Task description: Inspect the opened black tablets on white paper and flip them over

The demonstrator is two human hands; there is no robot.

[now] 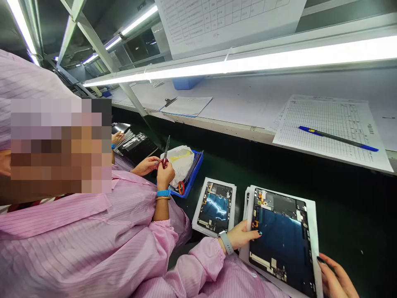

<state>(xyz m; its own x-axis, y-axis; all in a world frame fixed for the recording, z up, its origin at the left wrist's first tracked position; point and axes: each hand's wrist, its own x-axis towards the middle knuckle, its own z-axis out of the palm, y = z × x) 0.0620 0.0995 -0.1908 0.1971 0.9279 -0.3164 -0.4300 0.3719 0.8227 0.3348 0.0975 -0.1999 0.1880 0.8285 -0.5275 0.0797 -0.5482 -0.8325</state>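
My left hand [240,236], with a grey watch band at the wrist, grips the left edge of an opened tablet [281,240], its thumb lying over the rim. The tablet shows a dark blue inner panel, small circuit parts and orange flex cables, and rests on a white foam sheet [312,225]. At the lower right, my right hand [336,275] has its fingers at the right edge of that sheet. More sheets and another dark edge show underneath at the left. A similar opened tablet [215,207] lies on white sheets beside my left hand.
To the left, a co-worker in pink holds red-handled scissors [165,155] over a blue tray [197,167] with a white bag and an orange tape roll. A printed form [328,124] with a blue pen [338,138] and a clipboard [186,106] lie on the shelf beneath a tube light.
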